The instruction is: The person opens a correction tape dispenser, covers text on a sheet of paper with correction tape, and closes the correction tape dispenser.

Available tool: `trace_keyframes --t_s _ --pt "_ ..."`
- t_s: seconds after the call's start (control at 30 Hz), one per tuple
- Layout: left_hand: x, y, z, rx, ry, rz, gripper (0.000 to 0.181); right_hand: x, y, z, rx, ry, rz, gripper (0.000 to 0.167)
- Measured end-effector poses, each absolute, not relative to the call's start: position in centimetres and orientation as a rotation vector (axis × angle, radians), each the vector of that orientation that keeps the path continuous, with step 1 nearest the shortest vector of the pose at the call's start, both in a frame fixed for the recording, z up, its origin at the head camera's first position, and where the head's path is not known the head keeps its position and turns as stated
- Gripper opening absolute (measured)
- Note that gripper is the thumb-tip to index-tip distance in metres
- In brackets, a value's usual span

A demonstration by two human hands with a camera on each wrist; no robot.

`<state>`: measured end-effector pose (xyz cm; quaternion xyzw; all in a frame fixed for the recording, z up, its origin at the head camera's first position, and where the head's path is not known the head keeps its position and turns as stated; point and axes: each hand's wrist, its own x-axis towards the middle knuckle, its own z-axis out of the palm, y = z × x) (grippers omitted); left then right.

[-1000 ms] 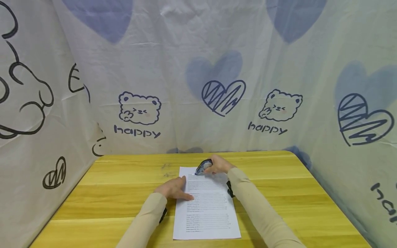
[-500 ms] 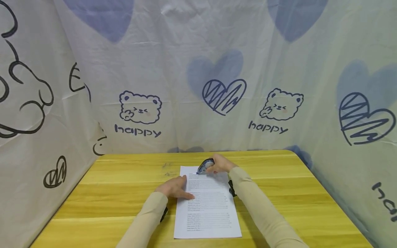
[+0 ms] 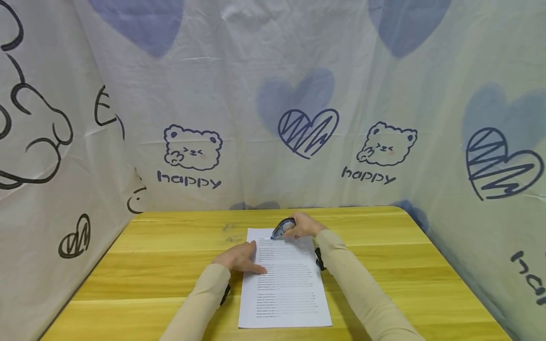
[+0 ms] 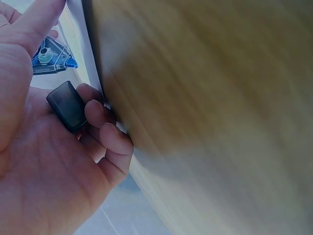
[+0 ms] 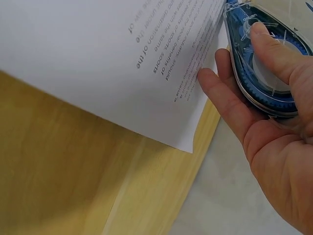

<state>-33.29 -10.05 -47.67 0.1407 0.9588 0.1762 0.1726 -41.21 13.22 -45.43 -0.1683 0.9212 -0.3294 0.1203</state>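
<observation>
A printed sheet of paper (image 3: 286,289) lies on the wooden table. My right hand (image 3: 304,224) grips a blue, see-through correction tape (image 3: 282,228), thumb on one side of its case (image 5: 243,66). Its tip meets the paper near the top lines of text. At the sheet's left edge, my left hand (image 3: 236,258) rests with the thumb stretched over the print. In the left wrist view, that hand's curled fingers hold a small dark cap-like piece (image 4: 68,106) against the palm; the head view hides it.
The yellow wood-grain table (image 3: 149,265) extends to both sides of the paper. Faint dark marks (image 3: 230,232) show on it left of the sheet's top. A patterned cloth (image 3: 239,94) hangs behind and at both sides.
The correction tape has shifted very slightly to the right along the top text, with my right hand on it. My left hand stays in place on the sheet.
</observation>
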Motion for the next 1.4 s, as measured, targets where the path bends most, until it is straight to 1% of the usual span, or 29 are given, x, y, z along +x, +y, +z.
trace_keyframes --t_s 0.23,0.47,0.9,1.27,1.4 --pt "-33.24 -10.06 -47.57 0.396 2.716 0.515 0.106 -41.16 13.32 -45.31 -0.486 2.7 -0.943 0.021" --pt "-33.35 -10.12 -47.75 0.412 2.732 0.494 0.106 -41.09 13.46 -45.29 -0.45 2.699 -0.94 0.033" --pt "-33.14 -10.16 -47.44 0.417 2.74 0.491 0.106 -41.17 13.75 -45.28 -0.473 2.694 -0.958 0.027" --pt "-33.12 -10.16 -47.67 0.41 2.739 0.506 0.104 -41.11 14.0 -45.36 -0.443 2.68 -0.963 0.033" --pt "-33.24 -10.11 -47.63 0.425 2.738 0.499 0.104 -41.18 14.23 -45.31 -0.457 2.681 -0.967 0.028"
